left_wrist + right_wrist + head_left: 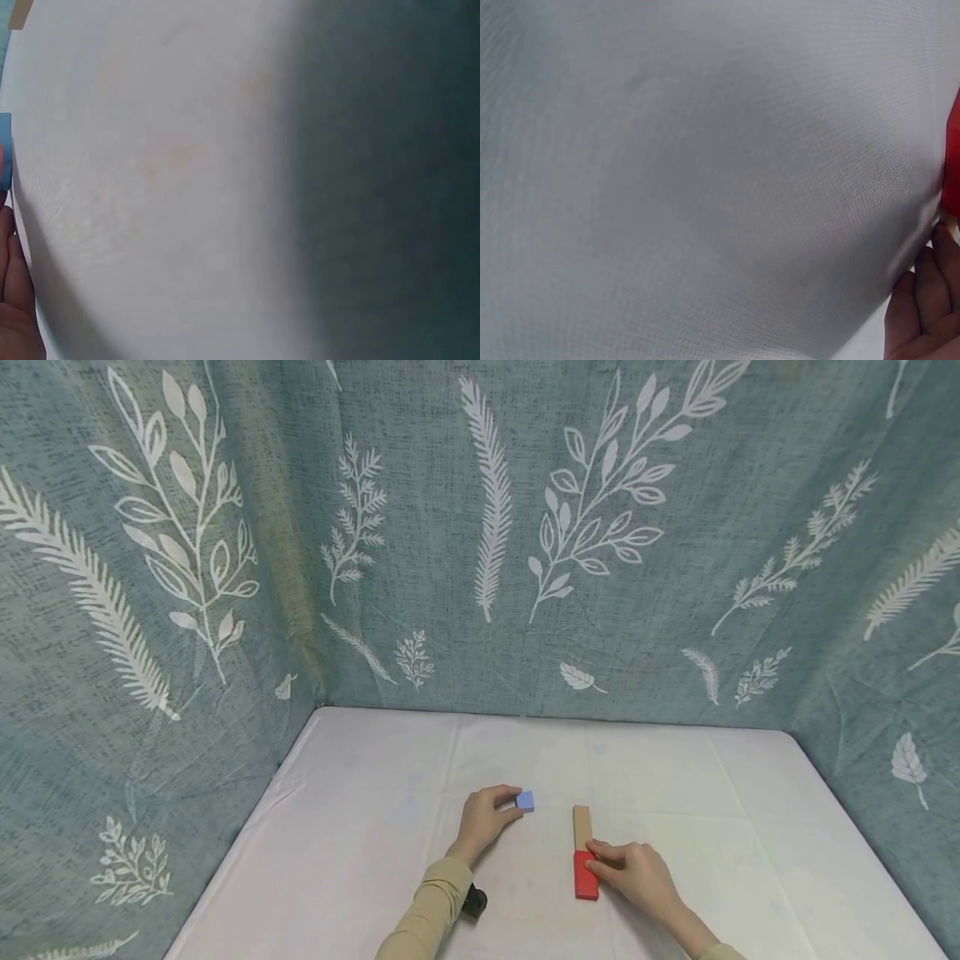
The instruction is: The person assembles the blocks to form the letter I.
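A small blue block (525,802) is pinched between the thumb and fingers of my left hand (480,818), left of the middle of the table. In the left wrist view, only part of the blue block (6,150) shows at the left edge. My right hand (641,872) holds a red rectangular block (586,881) near its far right corner, thumb over it and index finger at its far end. Against that far end lies a longer tan block (582,827), in line with the red one. The right wrist view catches the red block (952,161) at its right edge.
A white cloth (360,777) covers the table. Green leaf-patterned curtains (420,527) hang behind it and at both sides. A small black device (474,902) sits at the left wrist, partly hidden by the sleeve.
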### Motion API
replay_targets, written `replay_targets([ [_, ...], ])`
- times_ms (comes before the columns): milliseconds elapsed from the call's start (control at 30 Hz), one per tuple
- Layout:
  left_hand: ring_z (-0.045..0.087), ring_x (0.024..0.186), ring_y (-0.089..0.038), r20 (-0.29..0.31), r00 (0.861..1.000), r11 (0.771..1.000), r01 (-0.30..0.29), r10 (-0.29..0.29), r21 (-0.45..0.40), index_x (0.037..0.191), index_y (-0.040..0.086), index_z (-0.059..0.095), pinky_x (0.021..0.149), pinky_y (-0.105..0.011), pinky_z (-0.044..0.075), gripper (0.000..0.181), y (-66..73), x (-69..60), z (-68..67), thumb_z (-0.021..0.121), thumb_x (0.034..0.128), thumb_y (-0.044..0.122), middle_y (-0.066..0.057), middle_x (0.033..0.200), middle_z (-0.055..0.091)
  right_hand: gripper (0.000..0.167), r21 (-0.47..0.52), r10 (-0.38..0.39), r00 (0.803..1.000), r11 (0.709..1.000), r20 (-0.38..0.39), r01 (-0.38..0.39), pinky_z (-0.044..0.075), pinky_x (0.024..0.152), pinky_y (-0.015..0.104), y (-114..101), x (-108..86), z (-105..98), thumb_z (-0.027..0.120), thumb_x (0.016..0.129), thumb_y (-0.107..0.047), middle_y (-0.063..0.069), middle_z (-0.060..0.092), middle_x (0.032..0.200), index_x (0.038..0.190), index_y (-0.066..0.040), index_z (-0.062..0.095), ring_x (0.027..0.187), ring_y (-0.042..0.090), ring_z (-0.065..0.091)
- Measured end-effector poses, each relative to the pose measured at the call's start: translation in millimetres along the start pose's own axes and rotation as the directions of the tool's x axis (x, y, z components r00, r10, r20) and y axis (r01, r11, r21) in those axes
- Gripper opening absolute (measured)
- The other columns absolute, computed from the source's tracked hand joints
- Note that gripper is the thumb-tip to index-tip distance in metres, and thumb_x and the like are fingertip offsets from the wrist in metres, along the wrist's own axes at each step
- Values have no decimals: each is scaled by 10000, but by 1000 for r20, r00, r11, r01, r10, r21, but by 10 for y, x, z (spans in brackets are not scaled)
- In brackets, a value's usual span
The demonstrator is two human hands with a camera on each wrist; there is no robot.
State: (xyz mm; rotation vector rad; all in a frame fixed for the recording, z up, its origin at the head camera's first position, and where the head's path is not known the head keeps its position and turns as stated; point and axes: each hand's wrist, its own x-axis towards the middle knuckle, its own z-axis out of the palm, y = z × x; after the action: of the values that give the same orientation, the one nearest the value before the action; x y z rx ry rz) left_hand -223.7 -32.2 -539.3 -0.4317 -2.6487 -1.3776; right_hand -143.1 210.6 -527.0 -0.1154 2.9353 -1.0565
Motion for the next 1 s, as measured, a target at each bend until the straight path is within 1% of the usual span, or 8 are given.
replay_targets([
  [67,653,1077,-279,-2,1000,1000,-1,1,1,1061,52,706,979,-429,486,305,-9,5,7,754,769,127,-109,1096,710,329,-1,-5,1000,1000,-1,5,376,575,168,4,0,1,786,751,-258,49,725,1069,1058,-148,746,1051,277,658],
  [200,659,1064,-275,-4,1000,1000,-6,6,7,1055,56,710,972,-424,492,303,-24,10,17,757,766,133,-102,1082,716,325,-16,-16,1000,1000,-7,16,426,621,170,15,0,4,784,752,-269,29,728,1065,1054,-155,747,1053,268,660],
  [600,661,1060,-280,-8,1000,1000,-3,3,7,1048,60,714,967,-430,492,306,-36,29,32,766,755,133,-107,1067,719,329,-13,-31,1000,999,-6,31,467,660,180,29,2,-1,779,758,-280,10,727,1070,1060,-153,745,1061,261,658],
  [700,660,1062,-279,2,1000,1000,-5,5,7,1052,62,713,970,-428,489,308,-41,39,25,765,757,135,-104,1067,720,325,-17,-42,999,999,-10,42,521,706,221,25,1,-8,778,760,-280,4,728,1067,1056,-151,746,1053,253,663],
  [800,666,1048,-276,16,1000,1000,-9,9,-1,1053,57,714,960,-419,496,310,-50,53,1,767,756,128,-106,1059,722,321,-22,-51,999,998,-13,51,547,751,259,23,1,-8,777,759,-280,-3,729,1062,1052,-151,748,1047,244,667],
  [833,673,1032,-277,22,1000,1000,-12,12,-9,1051,49,715,946,-415,507,308,-54,58,-8,766,756,120,-113,1050,723,319,-21,-54,998,998,-12,53,547,754,259,23,1,-7,777,759,-279,-3,729,1061,1050,-150,748,1045,244,668],
  [1000,693,971,-277,57,998,999,-13,16,-48,1042,27,717,877,-377,552,296,-54,104,-66,767,760,98,-134,1040,722,325,-12,-53,999,999,-9,53,485,673,181,30,6,3,780,758,-277,5,728,1063,1053,-147,747,1046,252,666],
])
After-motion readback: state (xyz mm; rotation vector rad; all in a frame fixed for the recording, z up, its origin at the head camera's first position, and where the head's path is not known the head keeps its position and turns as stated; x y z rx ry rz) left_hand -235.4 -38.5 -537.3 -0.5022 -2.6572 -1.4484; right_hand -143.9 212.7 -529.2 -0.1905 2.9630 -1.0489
